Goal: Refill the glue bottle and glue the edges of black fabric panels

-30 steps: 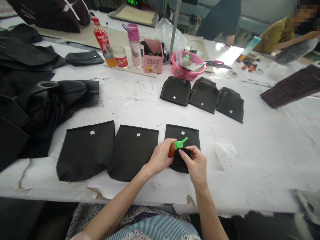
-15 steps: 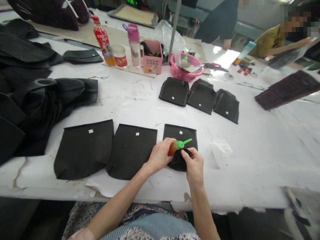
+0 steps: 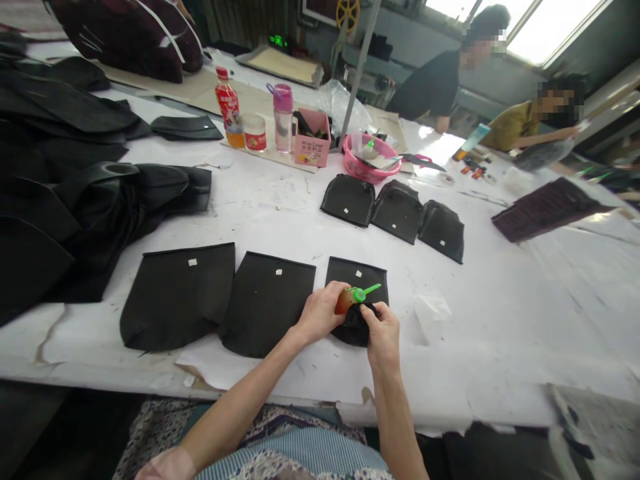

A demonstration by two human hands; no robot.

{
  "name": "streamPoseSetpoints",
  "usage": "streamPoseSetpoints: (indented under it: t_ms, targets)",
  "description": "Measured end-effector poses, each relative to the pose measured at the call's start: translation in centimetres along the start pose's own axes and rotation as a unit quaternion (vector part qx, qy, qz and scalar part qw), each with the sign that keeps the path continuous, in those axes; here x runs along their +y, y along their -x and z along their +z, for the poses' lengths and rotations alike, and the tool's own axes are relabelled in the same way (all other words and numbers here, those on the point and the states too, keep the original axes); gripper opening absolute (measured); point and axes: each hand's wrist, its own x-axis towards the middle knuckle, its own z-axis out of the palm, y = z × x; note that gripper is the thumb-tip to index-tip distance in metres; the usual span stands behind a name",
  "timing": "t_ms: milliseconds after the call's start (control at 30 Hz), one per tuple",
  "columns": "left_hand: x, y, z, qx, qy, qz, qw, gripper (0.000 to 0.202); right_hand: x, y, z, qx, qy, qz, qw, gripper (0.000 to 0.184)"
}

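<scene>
My left hand [image 3: 320,312] is closed around a small orange bottle with a green nozzle cap [image 3: 353,296], its tip pointing right. My right hand [image 3: 381,331] pinches the folded lower edge of a black fabric piece [image 3: 357,280] that lies on the white table [image 3: 500,333]. Both hands meet over that piece, near the table's front edge. Two larger black fabric pieces [image 3: 267,300] [image 3: 180,293] lie flat to the left, each with a small white tag.
Three smaller black pieces [image 3: 395,210] lie in a row further back. A pile of black fabric [image 3: 75,200] covers the left side. Bottles [image 3: 229,107], a pink box [image 3: 313,137] and a pink basket [image 3: 373,163] stand at the back. Two other people sit at the far right.
The head camera has tilted up, showing more of the room and the people at the back. My hands stay on the bottle and the black piece, barely shifted.
</scene>
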Motion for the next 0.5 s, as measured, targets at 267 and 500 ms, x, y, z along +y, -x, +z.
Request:
streamPoseSetpoints:
  t_ms: [267,500]
  targets:
    - [-0.6,0.0,-0.2,0.018,0.004,-0.014,1.0,0.053,-1.0,1.2,-1.8,0.021,0.001,0.019,1.0,0.039]
    - [-0.4,0.0,-0.4,0.022,0.009,-0.025,0.999,0.054,-2.7,1.1,-2.2,-0.018,0.014,-0.003,1.0,0.037]
